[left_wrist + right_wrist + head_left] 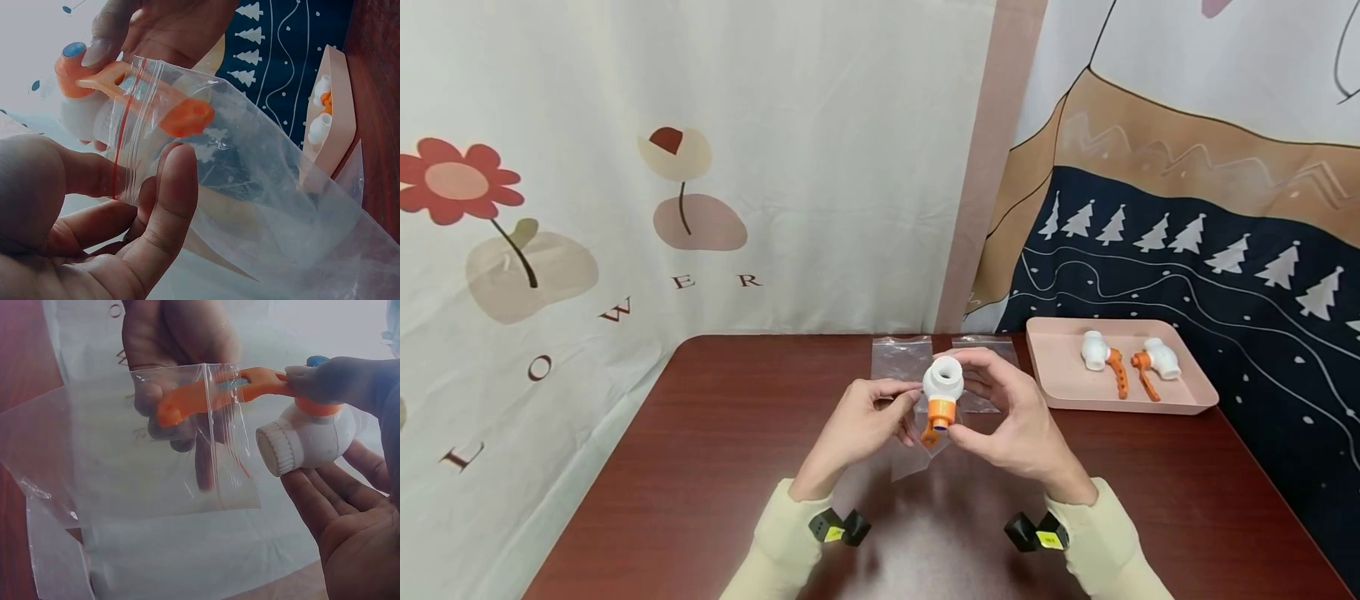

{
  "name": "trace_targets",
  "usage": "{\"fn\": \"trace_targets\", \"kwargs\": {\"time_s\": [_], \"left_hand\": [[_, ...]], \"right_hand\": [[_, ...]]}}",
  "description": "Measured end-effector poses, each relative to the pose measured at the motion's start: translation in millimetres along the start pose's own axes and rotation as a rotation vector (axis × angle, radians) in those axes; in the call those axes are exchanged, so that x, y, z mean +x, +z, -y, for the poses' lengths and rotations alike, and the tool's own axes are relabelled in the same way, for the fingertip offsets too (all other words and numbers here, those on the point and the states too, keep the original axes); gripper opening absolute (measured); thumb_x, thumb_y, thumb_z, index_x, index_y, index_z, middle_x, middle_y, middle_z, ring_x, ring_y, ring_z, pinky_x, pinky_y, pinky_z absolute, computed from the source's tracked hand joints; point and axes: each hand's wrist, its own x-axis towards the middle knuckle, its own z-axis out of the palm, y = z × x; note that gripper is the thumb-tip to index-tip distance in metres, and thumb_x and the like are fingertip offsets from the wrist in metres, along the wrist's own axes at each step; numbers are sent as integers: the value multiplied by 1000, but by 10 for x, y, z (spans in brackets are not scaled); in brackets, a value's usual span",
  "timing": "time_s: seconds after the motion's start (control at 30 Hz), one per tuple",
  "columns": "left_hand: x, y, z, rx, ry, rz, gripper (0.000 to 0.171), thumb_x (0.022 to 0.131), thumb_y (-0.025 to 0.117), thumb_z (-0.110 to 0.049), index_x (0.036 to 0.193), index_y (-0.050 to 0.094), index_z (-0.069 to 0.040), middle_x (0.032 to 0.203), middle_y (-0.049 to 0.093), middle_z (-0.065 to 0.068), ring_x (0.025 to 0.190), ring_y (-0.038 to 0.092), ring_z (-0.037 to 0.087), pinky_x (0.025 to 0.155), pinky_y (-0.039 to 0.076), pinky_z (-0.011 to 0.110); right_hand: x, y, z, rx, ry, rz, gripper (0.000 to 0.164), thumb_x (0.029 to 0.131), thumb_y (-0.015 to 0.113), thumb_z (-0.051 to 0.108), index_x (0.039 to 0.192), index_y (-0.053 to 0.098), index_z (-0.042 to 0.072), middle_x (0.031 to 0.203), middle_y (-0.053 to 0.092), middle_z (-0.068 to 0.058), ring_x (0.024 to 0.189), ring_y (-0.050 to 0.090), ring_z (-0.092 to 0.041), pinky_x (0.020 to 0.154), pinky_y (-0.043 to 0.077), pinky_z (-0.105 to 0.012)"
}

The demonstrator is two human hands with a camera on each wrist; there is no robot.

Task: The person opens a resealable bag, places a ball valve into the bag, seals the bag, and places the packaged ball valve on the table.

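My right hand [1018, 417] holds a white plastic ball valve [943, 383] with an orange lever handle [194, 400] and a blue cap on top, thumb by the cap and fingers under the white body. Between the thumb and fingers of my left hand [861, 425] is the mouth edge of a clear zip-lock bag [250, 169], which has a red line along its seal. The handle's far end lies inside the bag's mouth. The white body [312, 434] is outside it. Both hands are raised above the table, the bag hanging between them.
A pink tray [1052, 387] at the back right carries two more white valves with orange handles [1117, 373]. Flat clear bags [898, 354] lie at the table's back edge, behind my hands. Printed curtains hang behind the dark red table [715, 467].
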Motion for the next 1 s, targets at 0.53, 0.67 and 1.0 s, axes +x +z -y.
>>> {"fn": "trace_targets", "kwargs": {"time_s": [0.53, 0.67, 1.0], "left_hand": [[4, 26, 17, 40, -9, -54, 23, 102, 62, -12, 118, 75, -1, 82, 72, 18, 56, 66, 18, 60, 63, 39], [-5, 33, 8, 22, 5, -61, 23, 102, 63, -12, 118, 75, 0, 87, 71, 19, 58, 67, 18, 60, 62, 34], [-14, 51, -17, -26, 41, -72, 25, 103, 60, -7, 122, 72, 3, 99, 69, 22, 60, 68, 18, 61, 63, 33]], "right_hand": [[-16, 1, -90, -28, -24, 60, 73, 73, 85, -10, 138, 57, 6, 132, 65, -12, 121, 63, -16, 103, 55, -30], [-20, 6, -116, -59, -17, 55, 73, 72, 87, -8, 137, 58, 8, 132, 65, -10, 122, 63, -15, 104, 54, -28], [-8, 17, -141, -90, 14, 51, 73, 73, 89, -4, 137, 59, 10, 133, 65, -8, 120, 64, -15, 103, 55, -26]]}}
